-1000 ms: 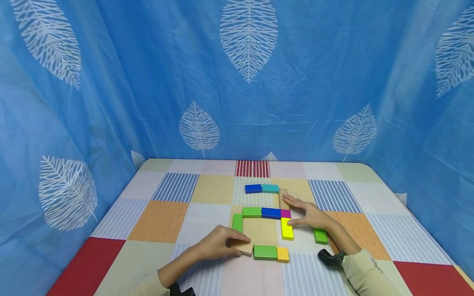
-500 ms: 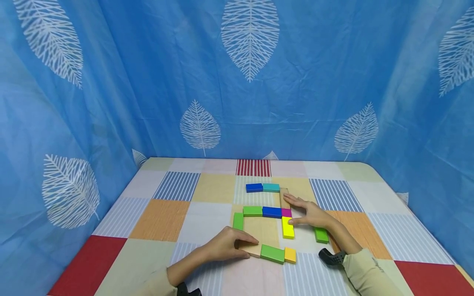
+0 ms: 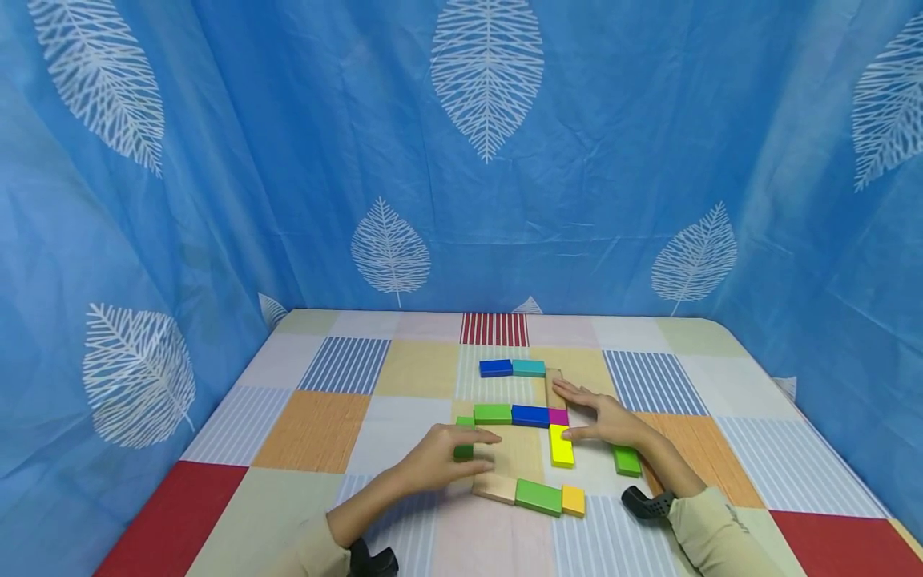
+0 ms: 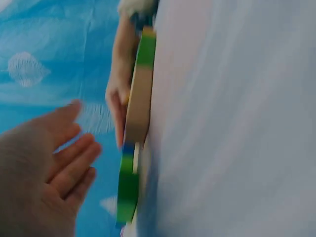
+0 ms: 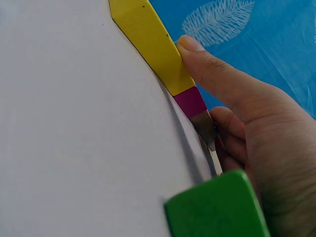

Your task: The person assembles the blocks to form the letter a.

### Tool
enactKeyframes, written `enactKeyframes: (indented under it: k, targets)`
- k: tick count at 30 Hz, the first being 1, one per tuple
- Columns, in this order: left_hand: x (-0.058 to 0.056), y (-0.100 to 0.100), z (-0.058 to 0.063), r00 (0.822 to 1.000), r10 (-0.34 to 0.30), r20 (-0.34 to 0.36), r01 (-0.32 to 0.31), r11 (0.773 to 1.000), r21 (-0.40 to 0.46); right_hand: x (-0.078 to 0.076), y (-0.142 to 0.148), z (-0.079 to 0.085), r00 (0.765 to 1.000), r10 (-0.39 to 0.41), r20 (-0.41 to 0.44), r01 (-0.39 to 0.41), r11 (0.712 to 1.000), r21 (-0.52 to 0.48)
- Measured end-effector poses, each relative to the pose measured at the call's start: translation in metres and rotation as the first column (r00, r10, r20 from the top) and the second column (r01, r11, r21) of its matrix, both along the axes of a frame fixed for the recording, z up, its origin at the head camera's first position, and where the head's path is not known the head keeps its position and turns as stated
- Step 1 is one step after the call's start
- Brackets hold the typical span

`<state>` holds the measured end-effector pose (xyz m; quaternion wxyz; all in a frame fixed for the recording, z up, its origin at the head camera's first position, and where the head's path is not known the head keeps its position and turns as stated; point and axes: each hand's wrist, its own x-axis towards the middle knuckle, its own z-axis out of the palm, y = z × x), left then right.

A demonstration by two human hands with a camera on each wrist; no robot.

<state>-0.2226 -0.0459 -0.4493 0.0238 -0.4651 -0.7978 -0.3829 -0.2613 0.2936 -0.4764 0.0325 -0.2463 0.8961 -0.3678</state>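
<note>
My left hand (image 3: 438,457) hovers with fingers extended just above a plain wooden block (image 3: 493,489), holding nothing; the left wrist view shows the hand apart from the blocks. That wooden block lies in a row with a green block (image 3: 538,498) and a yellow-orange block (image 3: 573,501). Partly behind the left fingers is another green block (image 3: 465,421). My right hand (image 3: 609,418) rests its thumb against a yellow block (image 5: 153,47) and its fingers on a long wooden block (image 3: 554,388). A small purple block (image 5: 191,101) sits between those two.
A green block (image 3: 493,413) and a blue block (image 3: 530,415) run left from the purple one. Farther back lie a dark blue block (image 3: 495,368) and a teal block (image 3: 529,368). Near the right wrist is a separate green block (image 3: 626,461). A patchwork cloth (image 3: 303,505) covers the table.
My left hand slid the wooden block right, pushing the green and yellow-orange blocks along and tilting the row, then let go and rose. My right hand stayed in place.
</note>
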Motion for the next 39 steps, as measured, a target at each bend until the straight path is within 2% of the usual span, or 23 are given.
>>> enactKeyframes:
  k: [4, 7, 14, 23, 28, 33, 36, 39]
  targets:
    - [-0.018, -0.014, -0.001, 0.992, 0.123, 0.004, -0.123, 0.991, 0.052, -0.001, 0.000, 0.000, 1.000, 0.001, -0.003, -0.001, 1.000, -0.006]
    - [-0.028, -0.025, -0.007, 0.986, 0.158, 0.048, -0.160, 0.987, 0.027, -0.001, 0.000, 0.000, 1.000, -0.002, -0.003, 0.002, 1.000, 0.006]
    - [-0.036, -0.036, -0.023, 0.985, 0.112, 0.134, -0.110, 0.994, -0.022, 0.001, -0.002, 0.001, 1.000, 0.004, -0.009, -0.004, 1.000, 0.012]
    - [-0.040, -0.035, -0.029, 0.978, 0.133, 0.160, -0.130, 0.991, -0.030, 0.002, -0.002, 0.005, 0.999, 0.002, -0.034, -0.002, 1.000, 0.002]
    - [-0.040, -0.034, -0.032, 0.976, 0.133, 0.175, -0.130, 0.991, -0.027, 0.002, 0.000, 0.009, 0.993, -0.037, -0.108, 0.036, 0.999, -0.015]
    - [-0.040, -0.034, -0.034, 0.980, 0.126, 0.157, -0.124, 0.992, -0.028, 0.010, -0.011, 0.026, 0.979, -0.098, -0.179, 0.095, 0.995, -0.026]
    - [-0.041, -0.035, -0.033, 0.981, 0.131, 0.143, -0.130, 0.991, -0.022, 0.019, -0.024, 0.038, 0.961, -0.103, -0.258, 0.102, 0.995, -0.016]
    - [-0.042, -0.036, -0.032, 0.981, 0.135, 0.136, -0.134, 0.991, -0.021, 0.033, -0.041, 0.048, 0.937, -0.096, -0.335, 0.095, 0.995, -0.020]
